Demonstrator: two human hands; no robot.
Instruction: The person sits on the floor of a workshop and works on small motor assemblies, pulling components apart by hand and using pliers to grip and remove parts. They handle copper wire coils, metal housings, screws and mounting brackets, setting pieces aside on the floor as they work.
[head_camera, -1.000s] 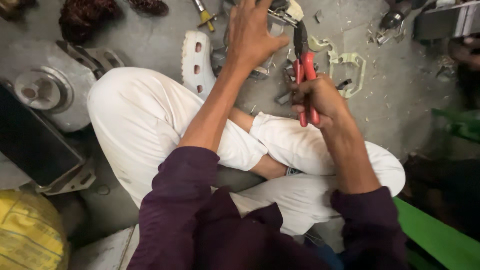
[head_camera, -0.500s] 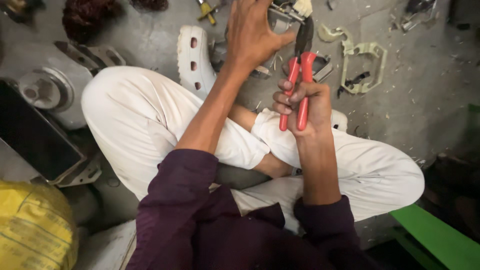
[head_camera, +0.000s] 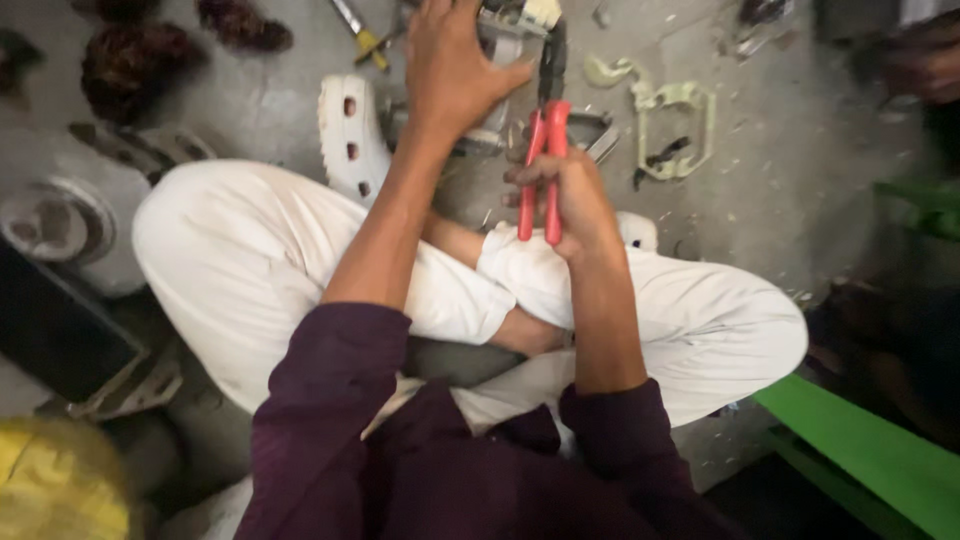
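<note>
Concrete floor (head_camera: 790, 200), right hand (head_camera: 570, 200) gripping pliers (head_camera: 545, 150), tip hidden

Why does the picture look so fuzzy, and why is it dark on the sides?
Head view: everything is a bit soft from motion blur, even the red-handled pliers in the right hand and the left hand pressing the metal part. The grey floor in the middle is lit dimly and evenly, while the edges fall into shadow. No strong glare.

One head-worn camera looks steeply down from above the seated person; crossed legs in white trousers (head_camera: 300, 270) fill the middle, close below; grey concrete floor (head_camera: 800, 130) lies beyond; no second view.
</note>
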